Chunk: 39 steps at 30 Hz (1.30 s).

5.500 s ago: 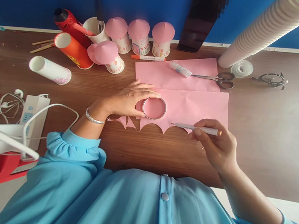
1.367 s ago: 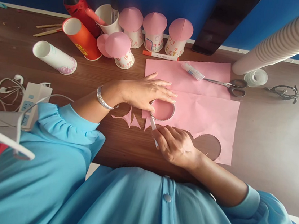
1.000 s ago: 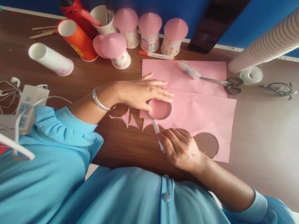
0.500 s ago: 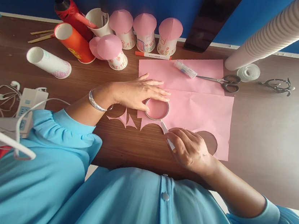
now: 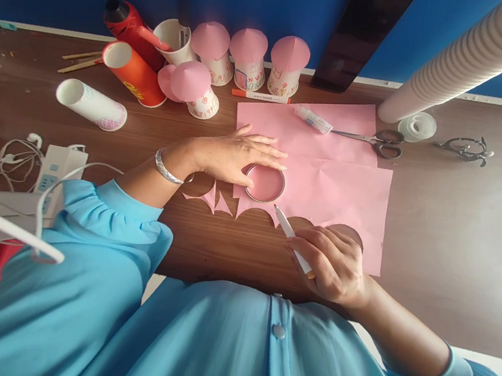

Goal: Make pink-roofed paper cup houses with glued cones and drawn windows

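My left hand (image 5: 236,159) lies with fingers stretched out over the pink paper (image 5: 337,192). Its thumb and fingertips touch the rim of a round ring (image 5: 284,187) with a thin silvery edge, which rests flat on the sheet; pink shows inside it. In my right hand (image 5: 333,262) is a white marker (image 5: 289,229) with an orange end, pinched between the fingers. The marker's tip is close to the ring's lower edge; whether it touches the paper I cannot tell. Curved bites are cut from the sheet's near edge. Pink scraps (image 5: 206,198) lie by my left wrist.
Behind my hands stand several drawn-on paper cups (image 5: 283,82) with pink cone tops. Scissors (image 5: 382,142), a glue stick (image 5: 313,120) and an orange marker (image 5: 261,96) lie near the back. Stacked cups (image 5: 468,62) lean at right; a power strip (image 5: 53,179) is at left.
My right hand has moved slightly right and down, and the marker's tip has drawn back a little from the ring's edge. My left hand stays on the ring. The view has shifted slightly.
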Tool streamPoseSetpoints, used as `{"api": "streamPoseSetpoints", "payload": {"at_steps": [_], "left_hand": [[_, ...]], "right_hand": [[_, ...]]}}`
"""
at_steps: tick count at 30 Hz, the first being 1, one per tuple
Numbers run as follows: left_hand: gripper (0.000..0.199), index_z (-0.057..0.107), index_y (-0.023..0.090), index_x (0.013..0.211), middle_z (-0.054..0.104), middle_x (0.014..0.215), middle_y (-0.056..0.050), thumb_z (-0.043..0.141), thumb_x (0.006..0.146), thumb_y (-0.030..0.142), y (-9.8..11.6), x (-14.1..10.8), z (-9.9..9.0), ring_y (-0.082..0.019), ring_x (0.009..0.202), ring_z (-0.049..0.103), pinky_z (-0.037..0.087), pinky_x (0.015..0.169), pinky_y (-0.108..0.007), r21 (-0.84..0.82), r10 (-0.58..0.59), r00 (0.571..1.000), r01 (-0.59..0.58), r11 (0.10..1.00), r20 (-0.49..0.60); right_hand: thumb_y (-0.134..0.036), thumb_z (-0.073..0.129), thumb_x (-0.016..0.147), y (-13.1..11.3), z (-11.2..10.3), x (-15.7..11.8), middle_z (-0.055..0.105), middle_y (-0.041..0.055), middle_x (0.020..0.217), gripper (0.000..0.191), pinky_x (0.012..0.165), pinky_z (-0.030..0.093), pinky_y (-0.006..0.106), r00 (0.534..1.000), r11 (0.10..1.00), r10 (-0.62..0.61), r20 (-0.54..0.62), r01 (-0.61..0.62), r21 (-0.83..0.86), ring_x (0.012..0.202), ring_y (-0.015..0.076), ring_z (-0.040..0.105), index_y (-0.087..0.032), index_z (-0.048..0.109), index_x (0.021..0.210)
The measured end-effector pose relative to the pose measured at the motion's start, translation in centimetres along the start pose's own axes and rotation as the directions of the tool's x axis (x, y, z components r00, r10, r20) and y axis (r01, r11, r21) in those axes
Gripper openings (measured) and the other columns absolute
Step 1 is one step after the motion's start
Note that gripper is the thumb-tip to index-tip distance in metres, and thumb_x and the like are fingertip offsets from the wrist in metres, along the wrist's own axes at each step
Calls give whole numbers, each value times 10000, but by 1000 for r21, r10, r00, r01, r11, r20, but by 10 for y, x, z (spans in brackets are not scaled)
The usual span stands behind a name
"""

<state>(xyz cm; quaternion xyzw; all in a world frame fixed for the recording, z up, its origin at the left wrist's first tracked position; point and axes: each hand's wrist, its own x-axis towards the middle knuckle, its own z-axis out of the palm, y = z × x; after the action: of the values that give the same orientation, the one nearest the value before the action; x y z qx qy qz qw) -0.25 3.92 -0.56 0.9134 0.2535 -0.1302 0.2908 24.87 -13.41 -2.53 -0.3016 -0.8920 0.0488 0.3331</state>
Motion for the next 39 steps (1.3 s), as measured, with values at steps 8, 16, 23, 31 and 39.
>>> {"api": "streamPoseSetpoints", "payload": {"at_steps": [8, 16, 23, 31, 39], "left_hand": [[344, 702, 222, 1284, 732, 1311, -76, 664, 943, 243, 14, -28, 4, -233, 1230, 665, 480, 1102, -419, -237, -149, 796, 7, 972, -587], [279, 756, 192, 1113, 792, 1086, -63, 598, 1014, 400, 110, -70, 82, -196, 1035, 729, 562, 929, -292, -932, -395, 870, -171, 318, -294], [318, 747, 205, 969, 752, 828, -17, 560, 1027, 455, 91, -84, 102, -162, 744, 693, 562, 732, -290, -932, -637, 728, -9, 363, -255], [307, 736, 169, 1241, 757, 966, -91, 524, 1046, 274, 50, -89, 89, -205, 826, 711, 532, 714, -304, -226, -474, 549, 458, 860, -688], [269, 743, 182, 1166, 732, 986, -80, 509, 1047, 242, 43, -77, 91, -184, 769, 702, 465, 586, -279, -23, -384, 654, 488, 873, -652]], "right_hand": [[-41, 538, 908, 0, -2, 3, 689, 102, 901, 250, 604, 523, 316, 996, 997, 13, -87, -19, -70, 781, 203, 663, -142, 635, 1114], [-121, 526, 944, -7, 18, 31, 685, 106, 846, 180, 629, 535, 338, 953, 946, -294, -77, 279, -163, 769, 208, 673, -113, 702, 980], [-108, 562, 964, -4, 34, 33, 760, 72, 1077, 316, 830, 613, 339, 970, 973, -229, 78, 231, -15, 1037, 205, 710, -193, 662, 1251], [-199, 685, 971, 28, 52, 23, 668, 170, 1323, 552, 921, 619, 527, 971, 972, 234, 55, -232, -49, 1202, 343, 647, -266, 496, 1485], [-373, 731, 949, 35, 59, 27, 482, 241, 1602, 839, 1155, 485, 655, 933, 942, 336, 128, -334, -35, 1489, 413, 466, -192, 285, 1637]]}}
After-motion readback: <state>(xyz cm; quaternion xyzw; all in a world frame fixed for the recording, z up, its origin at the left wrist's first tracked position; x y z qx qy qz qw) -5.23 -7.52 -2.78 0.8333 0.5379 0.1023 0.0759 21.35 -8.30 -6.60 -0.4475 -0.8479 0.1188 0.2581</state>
